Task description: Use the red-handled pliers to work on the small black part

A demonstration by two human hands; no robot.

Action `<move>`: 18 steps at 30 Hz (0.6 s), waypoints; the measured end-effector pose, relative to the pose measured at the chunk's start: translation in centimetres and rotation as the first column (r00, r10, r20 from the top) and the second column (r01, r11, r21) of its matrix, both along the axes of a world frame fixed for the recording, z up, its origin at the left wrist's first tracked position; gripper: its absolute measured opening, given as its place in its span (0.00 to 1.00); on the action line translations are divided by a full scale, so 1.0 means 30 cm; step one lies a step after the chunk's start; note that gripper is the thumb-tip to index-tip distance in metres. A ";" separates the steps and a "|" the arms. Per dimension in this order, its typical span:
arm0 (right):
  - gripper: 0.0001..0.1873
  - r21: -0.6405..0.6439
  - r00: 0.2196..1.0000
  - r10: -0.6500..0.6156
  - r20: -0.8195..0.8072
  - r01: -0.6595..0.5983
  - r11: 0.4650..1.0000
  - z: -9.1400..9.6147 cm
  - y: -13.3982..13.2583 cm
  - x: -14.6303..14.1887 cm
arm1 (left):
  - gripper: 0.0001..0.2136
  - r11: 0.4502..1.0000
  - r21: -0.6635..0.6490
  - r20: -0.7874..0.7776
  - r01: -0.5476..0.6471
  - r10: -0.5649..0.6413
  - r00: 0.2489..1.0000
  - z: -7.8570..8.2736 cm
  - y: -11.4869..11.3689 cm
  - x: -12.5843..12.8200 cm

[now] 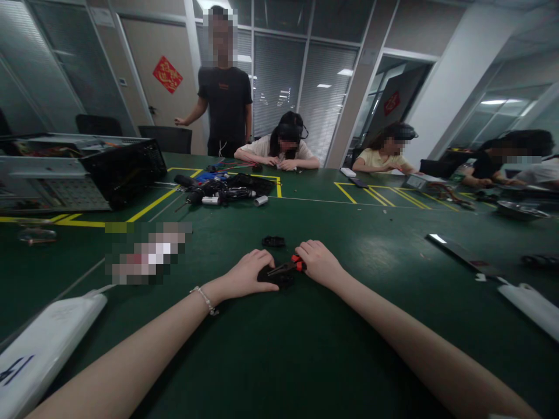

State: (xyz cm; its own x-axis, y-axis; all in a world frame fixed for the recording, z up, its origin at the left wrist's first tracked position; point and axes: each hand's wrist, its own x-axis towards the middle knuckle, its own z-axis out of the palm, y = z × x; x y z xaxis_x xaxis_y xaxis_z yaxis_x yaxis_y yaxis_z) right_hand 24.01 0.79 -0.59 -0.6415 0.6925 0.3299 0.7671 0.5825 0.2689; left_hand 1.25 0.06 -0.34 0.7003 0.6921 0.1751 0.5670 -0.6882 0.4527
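My right hand (318,262) is closed round the red handles of a pair of pliers (286,267), whose dark jaws point left toward my other hand. Thumb and fingers of my left hand (248,274) grip a small black part (264,275) from its left side, low over the green table. The pliers' jaws reach over this part; whether they bite on it I cannot tell. Just beyond, a second black piece (273,241) lies on the table. What exactly the black part is does not show clearly.
An opened computer case (56,183) stands far left. Tools and wires, with a black power drill (196,195), lie in a heap beyond my hands. White boxy devices (55,331) flank my forearms. Several people sit or stand across the green table (349,349); a phone-like strip (463,256) lies right.
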 end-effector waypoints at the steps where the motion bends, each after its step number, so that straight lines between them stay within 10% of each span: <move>1: 0.10 0.000 1.000 -0.002 -0.002 0.002 1.000 0.000 0.000 0.000 | 0.17 1.000 0.000 0.000 -0.001 0.001 1.000 0.001 -0.001 0.000; 18: 0.10 -0.015 1.000 -0.001 -0.016 0.000 1.000 0.005 -0.001 0.002 | 0.17 1.000 -0.004 -0.004 -0.004 0.004 1.000 0.002 -0.002 0.000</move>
